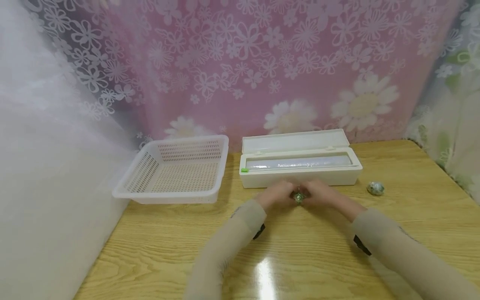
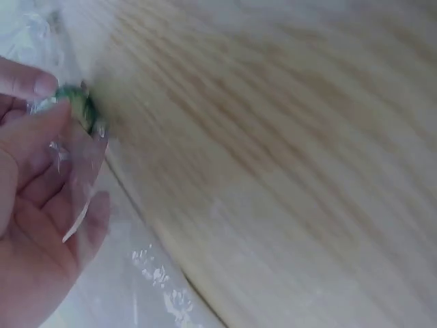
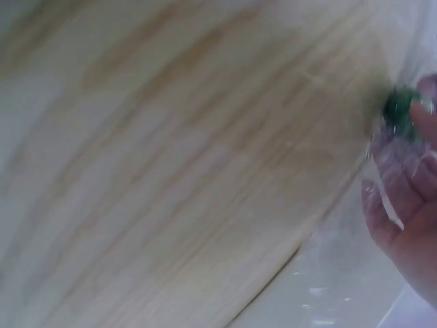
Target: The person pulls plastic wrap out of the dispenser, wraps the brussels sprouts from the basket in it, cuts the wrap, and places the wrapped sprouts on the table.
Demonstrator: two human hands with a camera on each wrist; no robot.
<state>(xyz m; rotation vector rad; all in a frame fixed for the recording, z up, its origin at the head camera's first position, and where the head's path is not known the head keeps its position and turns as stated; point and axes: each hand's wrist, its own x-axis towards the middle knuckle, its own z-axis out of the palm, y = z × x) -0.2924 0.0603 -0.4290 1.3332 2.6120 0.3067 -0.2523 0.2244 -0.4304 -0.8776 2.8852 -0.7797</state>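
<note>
Both hands meet just in front of a long white box with its lid raised and a roll of clear film inside. Between them is a small round green piece with clear plastic film around it; its exact kind cannot be told. My left hand pinches the film-covered green piece between thumb and finger, as the left wrist view shows. From the other side, the right hand also pinches it. Loose film drapes over the left fingers. More film hangs by the right fingers in the right wrist view.
A white perforated plastic basket stands at the left of the wooden table. To the right of the box lies a small greenish film-wrapped bundle. A pink flowered curtain hangs behind.
</note>
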